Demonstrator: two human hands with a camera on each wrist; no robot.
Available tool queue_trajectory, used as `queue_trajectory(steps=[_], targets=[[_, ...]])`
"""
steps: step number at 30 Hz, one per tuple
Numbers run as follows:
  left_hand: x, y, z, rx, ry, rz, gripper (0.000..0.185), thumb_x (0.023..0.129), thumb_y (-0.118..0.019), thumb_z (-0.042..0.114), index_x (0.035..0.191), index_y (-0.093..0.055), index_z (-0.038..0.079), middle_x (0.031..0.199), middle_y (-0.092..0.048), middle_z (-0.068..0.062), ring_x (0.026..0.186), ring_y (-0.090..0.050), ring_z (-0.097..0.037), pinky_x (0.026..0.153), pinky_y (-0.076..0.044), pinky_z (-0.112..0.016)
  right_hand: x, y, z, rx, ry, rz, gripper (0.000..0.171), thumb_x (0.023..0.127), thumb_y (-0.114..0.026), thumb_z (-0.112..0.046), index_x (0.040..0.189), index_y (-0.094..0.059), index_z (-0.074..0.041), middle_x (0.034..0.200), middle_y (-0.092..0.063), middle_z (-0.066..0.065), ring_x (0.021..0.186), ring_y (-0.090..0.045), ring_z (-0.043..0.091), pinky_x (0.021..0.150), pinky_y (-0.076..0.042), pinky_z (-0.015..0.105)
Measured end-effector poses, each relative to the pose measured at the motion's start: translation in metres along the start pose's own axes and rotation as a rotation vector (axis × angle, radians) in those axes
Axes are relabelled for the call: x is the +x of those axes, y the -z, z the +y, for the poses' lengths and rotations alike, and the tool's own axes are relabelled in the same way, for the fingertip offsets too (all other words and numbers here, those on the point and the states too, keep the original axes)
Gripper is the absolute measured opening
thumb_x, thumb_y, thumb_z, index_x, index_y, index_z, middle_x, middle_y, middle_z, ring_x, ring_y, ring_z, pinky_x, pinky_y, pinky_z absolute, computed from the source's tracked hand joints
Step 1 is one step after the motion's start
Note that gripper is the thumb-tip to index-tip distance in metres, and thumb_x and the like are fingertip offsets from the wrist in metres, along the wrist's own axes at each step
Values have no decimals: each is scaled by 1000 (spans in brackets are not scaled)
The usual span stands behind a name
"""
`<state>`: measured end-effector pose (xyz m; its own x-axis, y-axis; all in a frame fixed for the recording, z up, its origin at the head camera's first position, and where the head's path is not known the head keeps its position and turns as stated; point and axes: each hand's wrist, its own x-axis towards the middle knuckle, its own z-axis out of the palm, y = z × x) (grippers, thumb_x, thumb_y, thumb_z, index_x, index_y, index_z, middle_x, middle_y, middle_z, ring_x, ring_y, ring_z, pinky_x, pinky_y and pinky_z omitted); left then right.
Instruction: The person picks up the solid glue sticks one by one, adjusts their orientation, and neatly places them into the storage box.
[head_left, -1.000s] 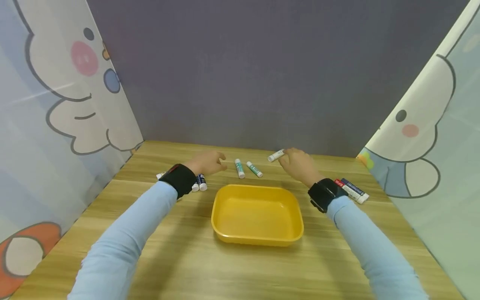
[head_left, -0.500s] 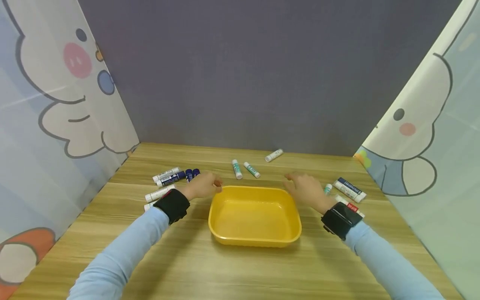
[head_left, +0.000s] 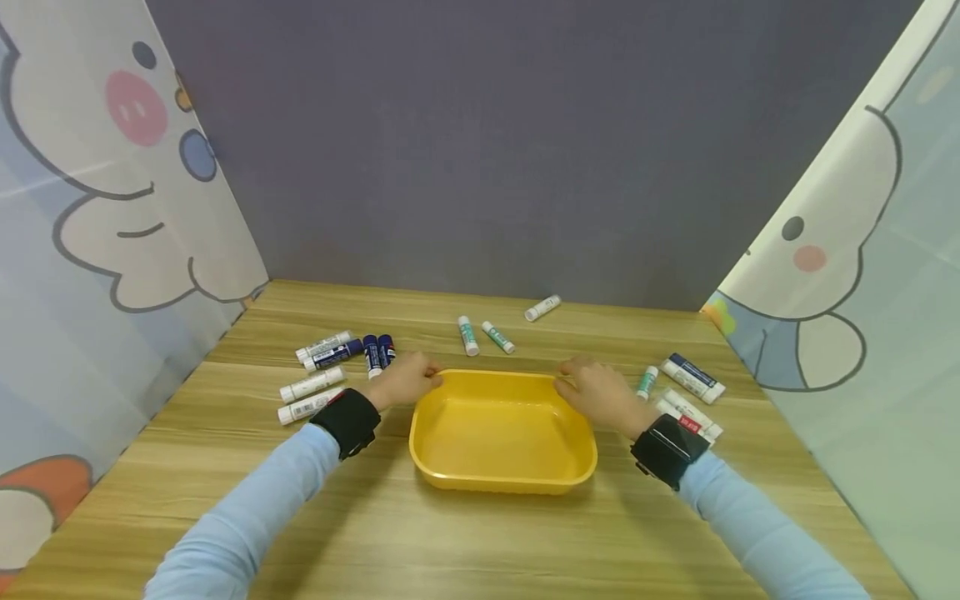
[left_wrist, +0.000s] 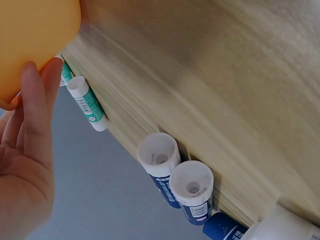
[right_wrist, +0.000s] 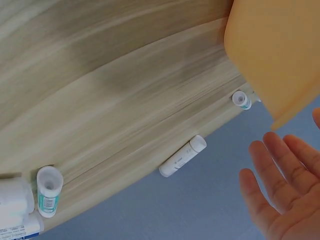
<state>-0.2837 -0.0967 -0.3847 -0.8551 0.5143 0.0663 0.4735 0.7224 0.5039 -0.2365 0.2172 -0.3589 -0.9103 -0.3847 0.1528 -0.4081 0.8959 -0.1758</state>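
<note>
A yellow plastic tray (head_left: 504, 482) stands in the middle of the wooden table. My left hand (head_left: 405, 381) is at its back left corner. In the left wrist view the left fingers (left_wrist: 36, 107) lie nearly straight against the tray's outer wall; the thumb is hidden. At the back right corner is my right hand (head_left: 597, 393). In the right wrist view its fingers (right_wrist: 277, 170) are spread and loosely bent, just off the tray wall (right_wrist: 272, 55). Two green-and-white glue sticks (head_left: 468, 336) and a white glue stick (head_left: 543, 308) lie behind the tray.
Left of the tray lie several white and dark blue glue sticks (head_left: 332, 356), two of them side by side near my left hand. More glue sticks (head_left: 692, 379) lie to the right beside my right wrist. A grey panel (head_left: 480, 150) closes the table's back edge.
Both hands have come back toward me to the tray's rear corners. My right hand has left the white glue stick at the back, which stays lying there.
</note>
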Motion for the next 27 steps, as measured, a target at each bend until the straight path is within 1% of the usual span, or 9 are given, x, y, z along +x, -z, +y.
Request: queue_trajectory(steps=[4,7,12,17,21,24,27], targets=[[0,0,0,-5,-12,12,23,87,-56,14,102,-68,1,98,-68,-13,86,-63,-19,77,-50,-36,-1,0,1,6,-10,-6,36,90,-53,-31,115,-60,-6,112,-63,12,97,-61,30,78,-49,45],[0,0,0,-5,-20,13,22,87,-56,13,101,-68,1,97,-68,-12,84,-62,-18,76,-50,-34,-2,-1,3,22,-19,-9,36,90,-53,-31,116,-60,-5,114,-62,13,98,-61,31,79,-49,46],[-1,0,0,-17,-22,17,22,87,-55,12,102,-68,0,98,-68,-13,86,-63,-19,77,-51,-34,-5,1,13,83,-70,10,38,91,-52,-30,116,-59,-3,115,-61,15,98,-61,32,80,-49,45],[-2,1,-1,-23,-26,19,22,87,-55,12,102,-68,0,98,-68,-14,83,-62,-17,74,-51,-33,-10,4,31,98,-76,49,38,91,-53,-26,118,-57,0,110,-63,18,94,-62,33,77,-49,45],[0,1,-4,-26,-33,23,21,87,-56,12,101,-68,2,95,-68,-11,74,-58,-12,69,-50,-28,-20,7,50,74,-94,66,38,91,-53,-25,118,-56,2,108,-63,20,93,-62,35,76,-49,46],[0,0,-6,-37,-36,19,21,87,-55,11,100,-69,2,93,-68,-11,70,-57,-10,67,-49,-26,-29,9,66,53,-135,53,39,91,-52,-26,118,-56,3,109,-63,21,93,-62,36,76,-49,46],[0,0,-6,-54,-24,14,21,88,-55,12,101,-69,3,94,-68,-11,72,-58,-10,67,-49,-26,-37,11,81,41,-178,35,39,91,-51,-24,118,-55,4,107,-63,22,91,-61,36,74,-49,47]])
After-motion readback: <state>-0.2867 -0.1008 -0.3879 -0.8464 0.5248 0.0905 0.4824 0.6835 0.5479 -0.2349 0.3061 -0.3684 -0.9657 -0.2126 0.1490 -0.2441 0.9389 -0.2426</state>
